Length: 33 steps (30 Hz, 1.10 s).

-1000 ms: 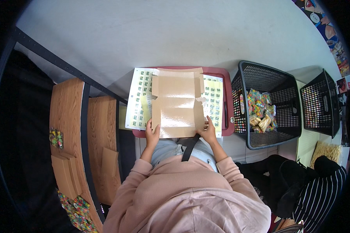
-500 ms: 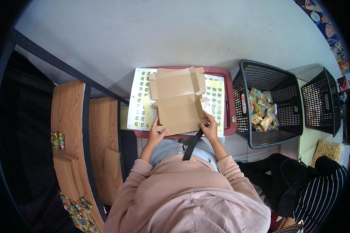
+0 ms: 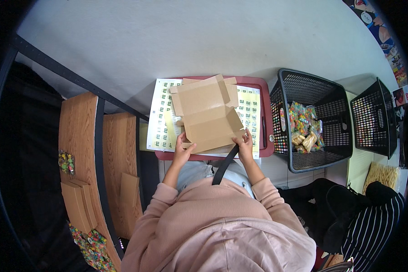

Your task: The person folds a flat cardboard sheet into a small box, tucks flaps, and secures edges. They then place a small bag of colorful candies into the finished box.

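A brown cardboard box [image 3: 209,129], partly folded with its lid flap spread away from me, is tilted over the work surface. Its near left corner is gripped by my left hand [image 3: 182,148], thumb on the front edge. At the near right corner, my right hand [image 3: 245,146] pinches the side wall. Beneath the box are more flat cardboard [image 3: 231,81] and sheets of printed labels [image 3: 162,115], resting on a dark red tray-like board [image 3: 268,131]. A black strap [image 3: 225,167] runs from near my right hand toward my waist.
To the right stands a black plastic basket [image 3: 322,165] holding colourful candy packets [image 3: 303,119], with a second black basket [image 3: 376,118] beyond it. Wooden shelves [image 3: 79,131] at left carry folded cardboard boxes [image 3: 77,206] and more packets [image 3: 95,249]. Dark and striped cloth [image 3: 371,231] lies lower right.
The box has turned slightly counter-clockwise, its right side rising away from me. My right hand has shifted its fingers along the right corner; my left hand keeps its hold.
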Motion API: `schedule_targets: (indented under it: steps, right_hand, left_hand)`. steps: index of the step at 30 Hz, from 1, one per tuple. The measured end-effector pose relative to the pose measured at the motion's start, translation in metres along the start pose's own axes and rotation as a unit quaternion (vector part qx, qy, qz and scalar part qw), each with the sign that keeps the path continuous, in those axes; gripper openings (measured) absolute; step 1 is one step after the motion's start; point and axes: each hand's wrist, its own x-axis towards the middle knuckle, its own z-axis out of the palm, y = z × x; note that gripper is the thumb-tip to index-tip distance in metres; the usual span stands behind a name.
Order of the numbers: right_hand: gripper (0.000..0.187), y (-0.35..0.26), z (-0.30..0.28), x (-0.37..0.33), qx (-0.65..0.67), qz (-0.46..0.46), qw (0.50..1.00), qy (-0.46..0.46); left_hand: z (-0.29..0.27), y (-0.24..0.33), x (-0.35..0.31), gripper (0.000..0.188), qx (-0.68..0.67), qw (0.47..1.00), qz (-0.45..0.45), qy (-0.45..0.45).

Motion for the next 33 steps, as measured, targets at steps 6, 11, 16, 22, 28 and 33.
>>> schedule_targets:
  steps: [6, 11, 16, 22, 28, 33]
  right_hand:
    - [0.066, -0.02, 0.002, -0.018, -0.106, -0.029, 0.98, -0.168]
    - [0.055, -0.029, 0.001, -0.017, -0.275, -0.045, 0.948, -0.152]
    - [0.039, -0.022, 0.001, -0.004, -0.289, -0.012, 0.953, -0.092]
    - [0.021, -0.036, -0.007, -0.002, -0.065, -0.017, 0.997, -0.039]
    - [0.025, -0.109, -0.006, -0.027, -0.157, -0.188, 0.966, -0.085]
    - [0.044, -0.18, 0.024, -0.056, -0.295, -0.451, 0.823, -0.178]
  left_hand:
    - [0.016, 0.027, -0.011, 0.068, -0.172, 0.978, -0.119, 0.018]
    - [0.006, 0.013, -0.007, 0.069, -0.074, 0.993, -0.09, 0.006]
    - [0.013, 0.005, -0.008, 0.066, 0.07, 0.991, 0.015, -0.115]
    - [0.024, 0.031, -0.015, 0.05, 0.112, 0.975, -0.075, -0.178]
    - [0.03, 0.098, 0.0, 0.035, 0.323, 0.925, 0.192, 0.055]
    - [0.055, 0.177, -0.007, 0.04, -0.141, 0.972, -0.035, -0.187]
